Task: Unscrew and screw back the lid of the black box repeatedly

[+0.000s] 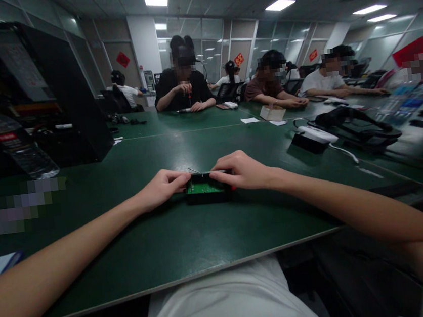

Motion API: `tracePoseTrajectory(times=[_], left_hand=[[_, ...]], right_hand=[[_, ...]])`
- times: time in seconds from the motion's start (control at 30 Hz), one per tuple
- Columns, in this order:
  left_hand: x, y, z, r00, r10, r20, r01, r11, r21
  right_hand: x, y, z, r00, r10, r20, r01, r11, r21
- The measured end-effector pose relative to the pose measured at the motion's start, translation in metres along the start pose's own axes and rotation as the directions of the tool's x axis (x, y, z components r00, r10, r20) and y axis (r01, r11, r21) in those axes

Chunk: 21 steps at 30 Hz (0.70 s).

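A small open black plastic case [208, 198] rests on the green table in front of me. Inside it shows a green circuit board [204, 187]. My left hand [161, 189] is closed, thumb and fingers pinching the far left edge of the case. On the far right edge, my right hand [241, 170] is pinched too, its fingers hiding that corner. A thin wire or pin [193, 170] sticks up beside the left fingertips. Something small and red [233, 187] peeks out under the right hand; I cannot make out what it is.
A water bottle [14, 140] and a dark cabinet [63, 99] stand at left. A white device with a cable [316, 135] and black gear [352, 122] lie at right. Across the green table [176, 254], people sit working, one with a screwdriver [189, 96]. A small box [272, 113] stands near them.
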<state>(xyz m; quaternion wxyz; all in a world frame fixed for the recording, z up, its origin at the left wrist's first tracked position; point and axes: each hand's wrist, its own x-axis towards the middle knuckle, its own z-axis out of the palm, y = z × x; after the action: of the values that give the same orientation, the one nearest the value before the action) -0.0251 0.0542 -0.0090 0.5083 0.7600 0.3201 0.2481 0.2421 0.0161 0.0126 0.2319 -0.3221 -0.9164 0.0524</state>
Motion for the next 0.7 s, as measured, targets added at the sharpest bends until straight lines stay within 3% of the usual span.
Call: tracePoseTrajectory(times=[0.3, 0.7], left_hand=[[-0.0006, -0.0007, 0.0048, 0.998, -0.012, -0.064, 0.004, 0.992, -0.125], [-0.0008, -0.002, 0.0058, 0.996, -0.007, -0.089, -0.006, 0.99, -0.14]], right_hand=[[-0.0003, 0.0033, -0.0002, 0.984, 0.179, -0.01, -0.175, 0.97, 0.168], [-0.0003, 0.0063, 0.0018, 0.988, 0.151, -0.041, -0.143, 0.977, 0.157]])
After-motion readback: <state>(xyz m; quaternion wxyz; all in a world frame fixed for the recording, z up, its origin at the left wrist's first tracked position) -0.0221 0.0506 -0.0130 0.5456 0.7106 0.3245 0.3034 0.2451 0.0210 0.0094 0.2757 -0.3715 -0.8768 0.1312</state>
